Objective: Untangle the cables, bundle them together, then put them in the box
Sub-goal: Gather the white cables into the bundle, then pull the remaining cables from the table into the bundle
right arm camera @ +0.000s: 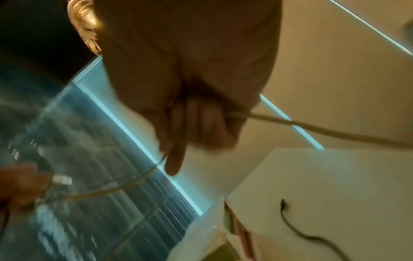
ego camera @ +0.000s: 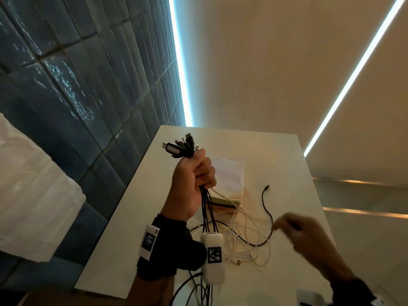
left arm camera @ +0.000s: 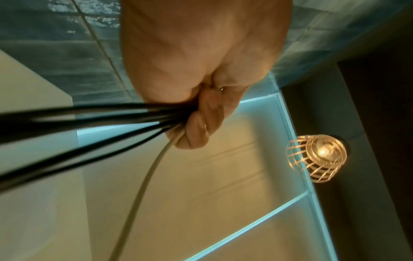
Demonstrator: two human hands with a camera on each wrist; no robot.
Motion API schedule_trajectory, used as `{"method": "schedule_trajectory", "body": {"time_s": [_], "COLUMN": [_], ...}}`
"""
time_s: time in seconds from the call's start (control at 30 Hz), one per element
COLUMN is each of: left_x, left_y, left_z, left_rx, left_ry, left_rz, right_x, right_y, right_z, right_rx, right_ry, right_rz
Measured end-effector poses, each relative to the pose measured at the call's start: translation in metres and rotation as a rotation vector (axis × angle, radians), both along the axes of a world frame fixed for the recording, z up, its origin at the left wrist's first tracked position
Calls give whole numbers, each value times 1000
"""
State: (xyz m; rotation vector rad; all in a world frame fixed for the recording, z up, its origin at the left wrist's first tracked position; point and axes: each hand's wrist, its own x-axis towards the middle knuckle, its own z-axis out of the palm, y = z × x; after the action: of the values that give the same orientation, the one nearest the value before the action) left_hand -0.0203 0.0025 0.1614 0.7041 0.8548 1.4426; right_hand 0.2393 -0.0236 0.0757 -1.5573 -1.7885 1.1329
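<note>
My left hand (ego camera: 194, 171) is raised over the table, fist gripping a bundle of mostly black cables (ego camera: 207, 208). Their plugs (ego camera: 180, 146) fan out above the fist, and the cords hang down past my wrist. In the left wrist view the fingers (left arm camera: 201, 123) wrap black cords (left arm camera: 89, 114) and one white cable (left arm camera: 143, 185). My right hand (ego camera: 287, 224), blurred, is low at the right; its curled fingers (right arm camera: 201, 123) hold a white cable (right arm camera: 312, 128) running through them. Loose white cables (ego camera: 247, 246) and one black cable (ego camera: 267, 208) lie on the table. The box (ego camera: 228, 175) stands behind them.
The white table (ego camera: 287, 164) stands against a dark blue tiled wall (ego camera: 77, 96) on the left. Lit strips run along the wall and ceiling. A white cushion (ego camera: 33, 195) sits at the far left. A slatted lamp (left arm camera: 317, 157) hangs overhead.
</note>
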Motion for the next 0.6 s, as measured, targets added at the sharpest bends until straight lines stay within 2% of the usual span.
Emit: {"method": "schedule_trajectory", "body": {"time_s": [0.07,0.1,0.17,0.23,0.3,0.43,0.5,0.6], "left_x": [-1,-1,5,15,21,12,1,-17], "left_y": [-1,-2,-4,-6,-5,-1,-3,-4], "left_z": [7,11,18,24,30,34,36,36], "left_rx": [47,71,112,150,189,216,203,184], "left_ry": [-94,-133,-161,-162,-140,-7,-47,-108], "left_rz": [-53,-87,-143,-182,-202,-205,-203,-85], "right_x": [-13,-19,-34,-62,-90,-112,-104,-82], "right_y": [-7,-9,-9,-6,-6,-7,-6,-2], "right_z": [-7,-6,4,24,35,49,55,51], "right_rx": [-266,-285,-180,-86,-31,-133,-178,-183], "right_ry": [-123,-122,61,290,405,715,758,660], "right_rz": [309,368,333,380,430,282,308,404]}}
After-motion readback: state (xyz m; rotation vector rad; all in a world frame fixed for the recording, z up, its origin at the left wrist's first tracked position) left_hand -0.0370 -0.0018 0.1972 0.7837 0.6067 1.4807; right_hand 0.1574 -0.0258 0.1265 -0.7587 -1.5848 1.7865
